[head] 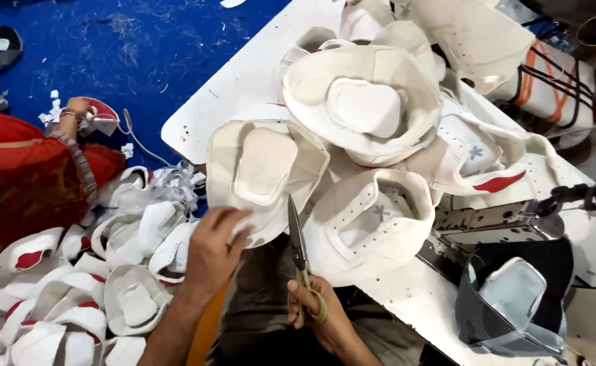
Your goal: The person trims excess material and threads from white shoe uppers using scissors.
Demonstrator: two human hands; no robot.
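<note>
My left hand (213,251) grips the near edge of a white shoe upper (264,169) that lies at the front of a white table (237,81). My right hand (321,315) holds a pair of scissors (298,244) by the handles, blades pointing away from me, between that upper and another white upper (372,224) to its right. More white uppers, some with red patches, are heaped behind them (362,102).
A pile of finished white and red uppers (88,291) lies on the blue floor (142,47) at left. A person in red (20,176) sits there holding an upper. A sewing machine (515,217) and a dark upper (508,301) stand at right.
</note>
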